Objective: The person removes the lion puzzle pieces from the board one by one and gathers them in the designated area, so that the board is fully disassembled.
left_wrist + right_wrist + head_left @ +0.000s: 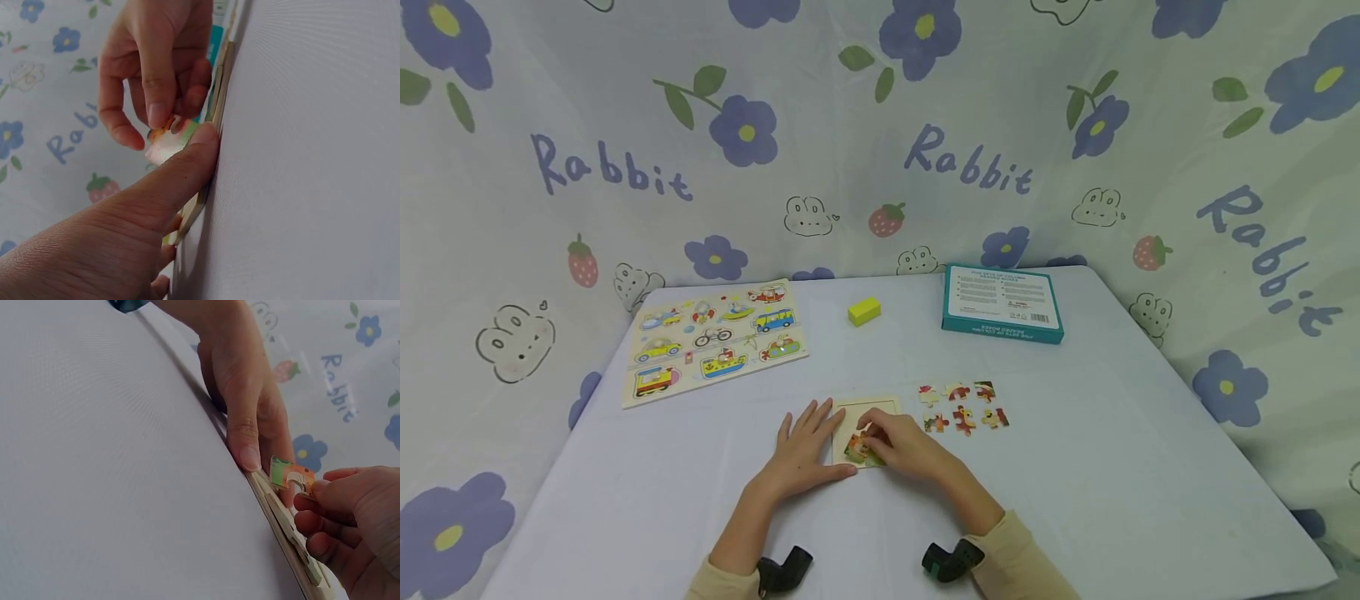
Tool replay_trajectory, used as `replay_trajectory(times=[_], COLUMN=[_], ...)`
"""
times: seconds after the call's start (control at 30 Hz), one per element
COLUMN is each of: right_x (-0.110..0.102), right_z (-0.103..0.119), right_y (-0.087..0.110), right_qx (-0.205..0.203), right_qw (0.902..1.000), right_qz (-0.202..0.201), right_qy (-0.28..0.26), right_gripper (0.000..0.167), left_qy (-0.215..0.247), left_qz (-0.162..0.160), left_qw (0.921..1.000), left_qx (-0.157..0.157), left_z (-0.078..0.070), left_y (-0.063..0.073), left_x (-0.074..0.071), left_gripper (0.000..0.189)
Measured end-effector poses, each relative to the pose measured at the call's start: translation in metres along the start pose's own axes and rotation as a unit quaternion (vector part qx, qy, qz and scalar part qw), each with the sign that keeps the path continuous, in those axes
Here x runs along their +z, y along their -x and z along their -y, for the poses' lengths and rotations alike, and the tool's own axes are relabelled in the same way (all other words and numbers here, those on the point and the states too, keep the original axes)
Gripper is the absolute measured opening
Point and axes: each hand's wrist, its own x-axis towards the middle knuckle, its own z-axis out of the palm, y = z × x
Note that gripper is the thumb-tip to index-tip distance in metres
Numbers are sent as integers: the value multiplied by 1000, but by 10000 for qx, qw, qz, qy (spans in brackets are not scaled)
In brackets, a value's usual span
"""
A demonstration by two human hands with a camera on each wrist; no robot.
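Note:
My left hand (801,457) lies spread at the left side of a small wooden puzzle tray (867,402), its thumb at the near edge and its fingers along the far left side. Between thumb and fingertips, my right hand (908,447) pinches a jigsaw piece (281,473) printed in green and orange. The piece is tilted up over the near left part of the tray, close to my left thumb (203,134). Another green piece (874,459) shows in the tray under the right hand. Right of the tray lie several loose jigsaw pieces (964,420) in two rows.
A wooden vehicle puzzle board (688,358) lies at the back left. A yellow block (864,312) stands at the back middle, and a teal and white box (1002,304) lies flat at the back right. Patterned cloth (850,150) hangs behind the white table.

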Motion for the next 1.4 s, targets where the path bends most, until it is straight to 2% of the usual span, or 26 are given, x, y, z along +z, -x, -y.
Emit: replay_trajectory(times=[0.13,0.43,0.6,1.07,1.23,1.4], right_x=[-3,-21,-32,-56,-64,-72], right_z=[0,-1,-1,-13,-17,-20], right_y=[0,3,7,19,26,33], right_qx=[-28,347,409,781,996,972], right_qw=[10000,9986,9987,9967,9948,9949], right_qz=[-51,-159,-202,-62,98,110], right_qy=[25,374,231,233,181,238], right_gripper=[17,16,17,14,12,10], left_qy=[-16,-37,-27,-16,-38,-34], left_qz=[10,3,-4,12,13,-11], left_qw=[10000,10000,10000,10000,10000,10000], left_qx=[8,8,14,29,30,59], left_z=[0,0,0,-1,0,0], left_y=[-1,-2,-1,-2,-2,-2], left_x=[0,-1,-1,-1,1,1], left_gripper=[90,91,91,91,91,90])
